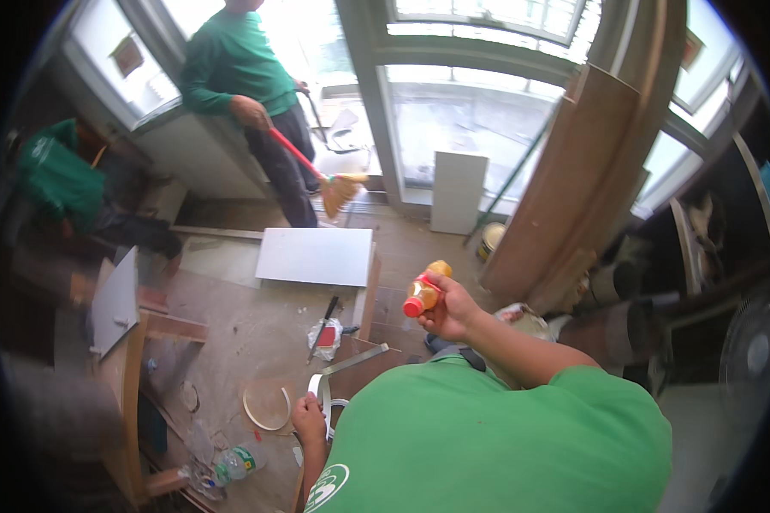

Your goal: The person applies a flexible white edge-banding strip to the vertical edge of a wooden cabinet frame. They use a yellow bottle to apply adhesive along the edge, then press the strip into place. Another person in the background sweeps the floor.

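My right hand (453,309) is wrapped round a small plastic bottle (423,293) with a red cap and orange-yellow contents. The bottle is tilted, its cap end toward the lower left. Lower down and to the left, my left hand (309,417) grips a coiled white strip (319,386) at its edge. Another loop of white strip (268,425) lies to the left of that hand. Just beyond the coil are a metal ruler (357,358) and a crumpled plastic bag (326,339) with something red in it.
A white panel (315,256) lies ahead. Beyond it a person in green (246,73) holds a broom (344,193); another person (60,175) bends at the left. Clear plastic bottles (235,462) lie lower left, beside a wooden frame (130,398). Tall brown boards (565,175) lean at the right.
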The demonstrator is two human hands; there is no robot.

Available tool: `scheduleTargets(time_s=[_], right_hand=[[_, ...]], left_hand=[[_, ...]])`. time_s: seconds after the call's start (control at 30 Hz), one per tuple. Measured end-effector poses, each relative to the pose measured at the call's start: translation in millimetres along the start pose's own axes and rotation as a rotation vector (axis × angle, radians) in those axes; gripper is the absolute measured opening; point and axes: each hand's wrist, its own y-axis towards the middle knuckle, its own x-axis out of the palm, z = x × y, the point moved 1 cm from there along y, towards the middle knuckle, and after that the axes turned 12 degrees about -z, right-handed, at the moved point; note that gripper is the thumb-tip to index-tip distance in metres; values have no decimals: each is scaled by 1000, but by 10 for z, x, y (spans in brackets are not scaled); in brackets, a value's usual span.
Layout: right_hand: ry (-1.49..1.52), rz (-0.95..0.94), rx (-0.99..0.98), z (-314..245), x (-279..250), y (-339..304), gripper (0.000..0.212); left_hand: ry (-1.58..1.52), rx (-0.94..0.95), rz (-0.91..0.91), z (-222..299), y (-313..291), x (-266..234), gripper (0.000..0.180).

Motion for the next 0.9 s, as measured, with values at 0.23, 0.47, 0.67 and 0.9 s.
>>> scheduleTargets(time_s=[0.23, 0.47, 0.67, 0.9], right_hand=[[60, 61, -53, 620, 16, -524, 41], [162, 189, -128, 1076, -180, -982, 38], [201, 285, -275, 1001, -649, -1212, 32], [244, 346, -464, 260, -1356, -1804, 38]], left_hand=[[25, 133, -142, -493, 66, -276, 22], [-75, 210, -379, -168, 259, -115, 13], [-52, 322, -396, 125, 192, 48, 27], [-78, 206, -412, 23, 359, 281, 32]])
